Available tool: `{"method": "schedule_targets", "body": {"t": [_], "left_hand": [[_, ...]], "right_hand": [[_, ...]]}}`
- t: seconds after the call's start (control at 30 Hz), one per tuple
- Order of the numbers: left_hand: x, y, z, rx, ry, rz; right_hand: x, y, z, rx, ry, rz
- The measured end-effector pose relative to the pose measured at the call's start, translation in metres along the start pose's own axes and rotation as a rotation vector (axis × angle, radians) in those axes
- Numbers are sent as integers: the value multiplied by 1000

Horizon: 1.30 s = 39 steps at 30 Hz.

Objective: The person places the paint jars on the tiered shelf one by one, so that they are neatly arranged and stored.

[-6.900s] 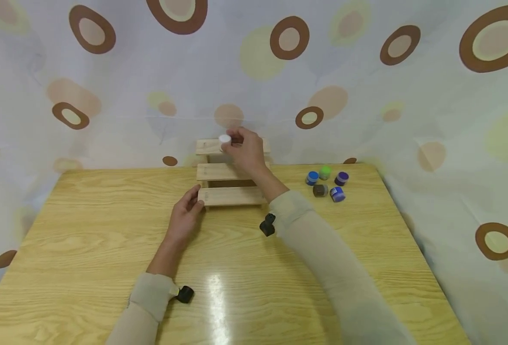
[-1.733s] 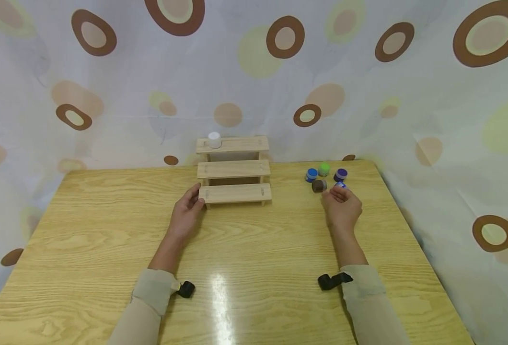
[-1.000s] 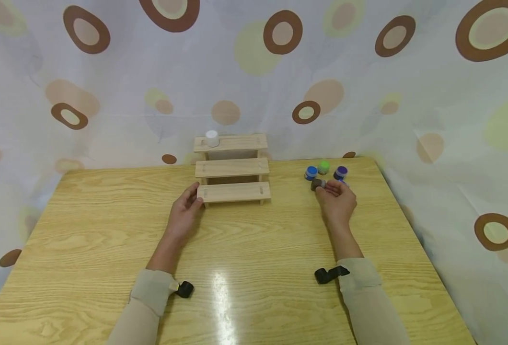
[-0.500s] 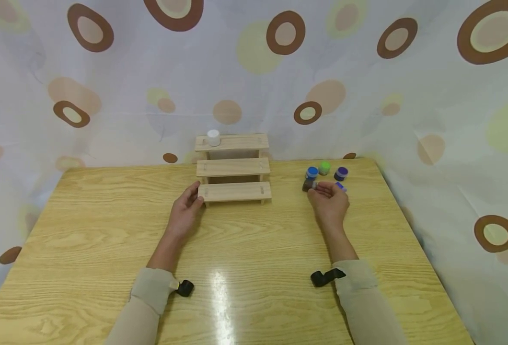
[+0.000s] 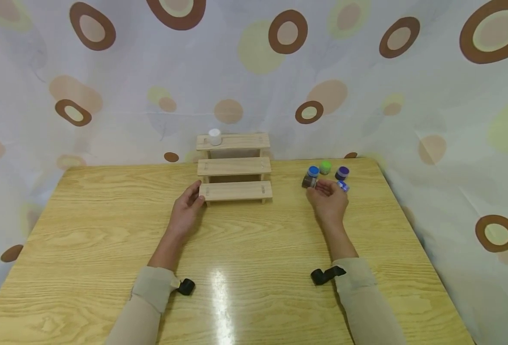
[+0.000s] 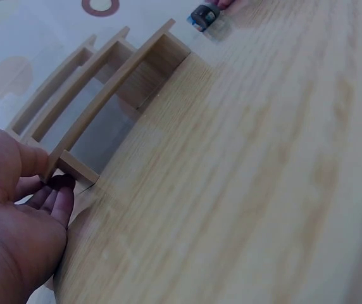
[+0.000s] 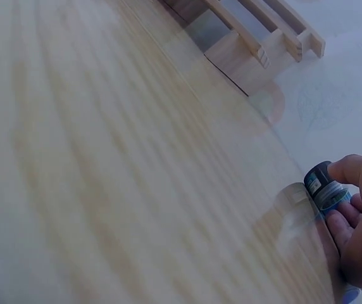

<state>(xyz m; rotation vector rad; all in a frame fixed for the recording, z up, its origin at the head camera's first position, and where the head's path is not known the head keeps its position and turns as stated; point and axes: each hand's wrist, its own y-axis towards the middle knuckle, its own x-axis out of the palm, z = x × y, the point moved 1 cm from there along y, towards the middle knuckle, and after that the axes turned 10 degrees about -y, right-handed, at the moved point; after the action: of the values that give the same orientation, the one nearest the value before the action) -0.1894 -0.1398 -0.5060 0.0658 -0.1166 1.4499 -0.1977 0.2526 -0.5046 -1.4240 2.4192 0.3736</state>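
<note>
My left hand (image 5: 185, 213) grips the left end of the lowest step of a three-tier wooden stand (image 5: 236, 191); the left wrist view shows the thumb on the board's edge and the fingers by its leg. On the top step, near its left end, stands a white jar (image 5: 214, 137). My right hand (image 5: 329, 201) pinches a small dark paint jar (image 7: 320, 180), tilted on its side, between thumb and fingers, low over the table. Right behind that jar is a blue-lidded jar (image 5: 313, 171).
A green-lidded jar (image 5: 325, 166) and a purple-lidded jar (image 5: 342, 173) stand on the wooden table (image 5: 245, 268) at the right. A violet-blue jar (image 5: 342, 185) lies beside my right fingers. Patterned cloth (image 5: 254, 86) hangs behind the stand.
My right hand has let go of the white jar on the top step and moved right to the paint jars. It has shifted the dark jar slightly left. My left hand stays put.
</note>
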Motion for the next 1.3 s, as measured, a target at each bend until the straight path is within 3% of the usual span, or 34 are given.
{"method": "schedule_targets", "body": {"t": [0.27, 0.73, 0.97, 1.3], "left_hand": [[-1, 0, -1, 3, -1, -1], [-1, 0, -1, 0, 15, 8], [0, 1, -1, 8, 7, -1], [-1, 0, -2, 4, 16, 4]], "right_hand": [[1, 9, 1, 19, 3, -21], [1, 13, 1, -50, -31, -129], [1, 13, 3, -103, -45, -127], [1, 12, 4, -111, -48, -125]]}}
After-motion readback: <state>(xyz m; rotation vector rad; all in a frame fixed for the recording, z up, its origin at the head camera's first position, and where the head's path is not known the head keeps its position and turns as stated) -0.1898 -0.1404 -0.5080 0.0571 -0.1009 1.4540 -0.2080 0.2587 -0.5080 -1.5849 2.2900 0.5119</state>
